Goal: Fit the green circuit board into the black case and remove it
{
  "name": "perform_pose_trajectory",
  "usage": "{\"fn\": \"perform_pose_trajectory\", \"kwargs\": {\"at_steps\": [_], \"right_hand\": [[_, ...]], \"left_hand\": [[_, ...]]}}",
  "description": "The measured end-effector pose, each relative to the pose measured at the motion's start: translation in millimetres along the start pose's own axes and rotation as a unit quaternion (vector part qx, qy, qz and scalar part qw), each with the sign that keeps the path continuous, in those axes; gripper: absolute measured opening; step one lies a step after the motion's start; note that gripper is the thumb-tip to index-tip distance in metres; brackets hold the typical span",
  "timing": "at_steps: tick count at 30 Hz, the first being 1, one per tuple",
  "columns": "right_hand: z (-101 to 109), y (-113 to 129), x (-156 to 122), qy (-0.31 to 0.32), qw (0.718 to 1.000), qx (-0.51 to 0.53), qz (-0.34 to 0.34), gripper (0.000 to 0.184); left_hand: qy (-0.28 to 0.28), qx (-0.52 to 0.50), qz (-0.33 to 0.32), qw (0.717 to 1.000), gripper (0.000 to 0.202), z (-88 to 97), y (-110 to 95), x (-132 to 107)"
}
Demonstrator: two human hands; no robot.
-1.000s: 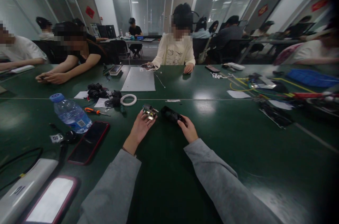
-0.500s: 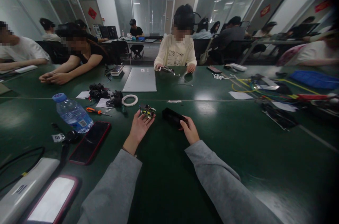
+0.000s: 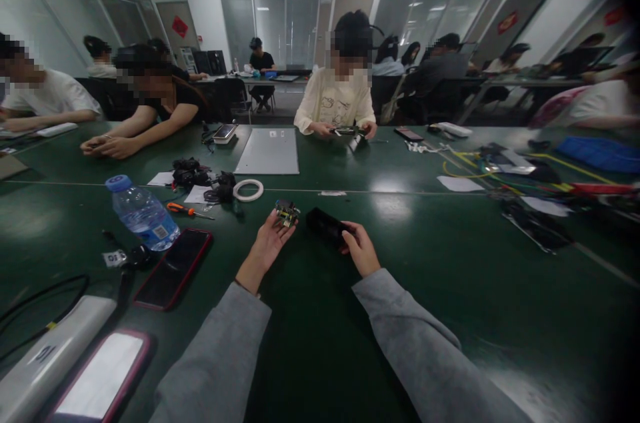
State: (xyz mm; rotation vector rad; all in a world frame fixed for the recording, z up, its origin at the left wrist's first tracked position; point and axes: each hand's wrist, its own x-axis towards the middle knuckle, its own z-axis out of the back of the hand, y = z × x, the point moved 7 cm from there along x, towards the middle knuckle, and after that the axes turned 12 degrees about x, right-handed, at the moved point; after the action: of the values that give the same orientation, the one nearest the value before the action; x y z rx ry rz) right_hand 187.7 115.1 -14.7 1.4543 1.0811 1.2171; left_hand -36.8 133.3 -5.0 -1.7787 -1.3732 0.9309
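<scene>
My left hand is turned palm up, its fingers and thumb gripping a small circuit board assembly with metal tabs and yellow-green parts. Just to the right, my right hand holds a black box-shaped casing by its near right end, thumb on top. The casing tilts toward the upper left, and its far end is close to the circuit board but apart from it. Both things are held above the green table. What the casing contains is too dark to make out.
On the left are a water bottle, an orange screwdriver, a dark phone, a bright-screened phone and a white power-bank-like block. Ahead lie a white ring and bundled black cables. A co-worker sits opposite.
The circuit board in my left hand has tilted and shifted slightly right, nearer the casing. My right hand keeps its hold. The co-worker opposite has brought both hands together on a dark object.
</scene>
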Motion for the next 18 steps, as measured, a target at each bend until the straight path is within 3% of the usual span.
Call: {"fn": "perform_pose_trajectory", "kwargs": {"at_steps": [10,18], "right_hand": [[-3.8,2.3,-2.4,0.026,0.999,-0.028,-0.006,0.036],[-2.6,5.0,-1.4,0.037,0.994,-0.094,0.038,0.033]], "left_hand": [[0.046,-0.067,-0.004,0.997,0.04,-9.3,-6.8,-10.3],[-0.01,-0.189,0.012,0.982,0.056,-3.3,-14.9,-15.6]]}}
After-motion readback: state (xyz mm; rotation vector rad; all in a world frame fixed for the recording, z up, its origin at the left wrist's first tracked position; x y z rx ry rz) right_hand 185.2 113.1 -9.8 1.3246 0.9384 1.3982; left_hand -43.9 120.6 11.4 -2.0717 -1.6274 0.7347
